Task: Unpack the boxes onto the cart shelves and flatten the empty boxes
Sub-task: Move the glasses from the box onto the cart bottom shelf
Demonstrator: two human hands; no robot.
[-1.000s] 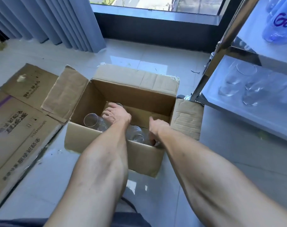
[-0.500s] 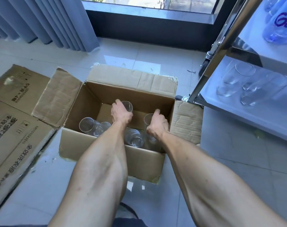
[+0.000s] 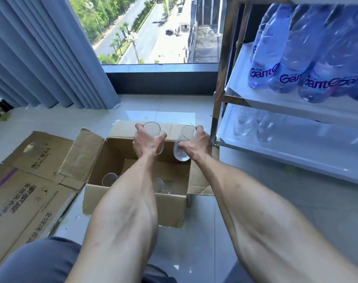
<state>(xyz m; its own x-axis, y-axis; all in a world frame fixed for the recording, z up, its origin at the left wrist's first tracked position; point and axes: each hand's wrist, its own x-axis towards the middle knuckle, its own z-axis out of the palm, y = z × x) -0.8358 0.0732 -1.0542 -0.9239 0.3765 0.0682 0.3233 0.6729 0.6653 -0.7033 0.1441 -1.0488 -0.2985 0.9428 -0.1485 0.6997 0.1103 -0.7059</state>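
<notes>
The cart (image 3: 221, 82) stands right of the open box (image 3: 137, 201); unpacking is in progress. The left hand (image 3: 146, 142) and right hand (image 3: 196, 145) each hold one glass (image 3: 151, 129) (image 3: 182, 148) above the box, fingers curled round the walls. Each glass appears roughly upright, mouth up and tilted away. Next: carry both rightward to the lower shelf (image 3: 308, 148). More glasses (image 3: 109, 179) remain inside.

- open cardboard box (image 3: 133, 201) on the floor, flaps splayed out, a few clear glasses (image 3: 109, 179) left inside
- two more clear glasses, one (image 3: 152, 129) and another (image 3: 182, 148), held just above the box
- cart shelves (image 3: 296, 152) right of the box, glasses (image 3: 266, 127) on the lower one
- flattened boxes (image 3: 21, 190) lying left of the box
</notes>
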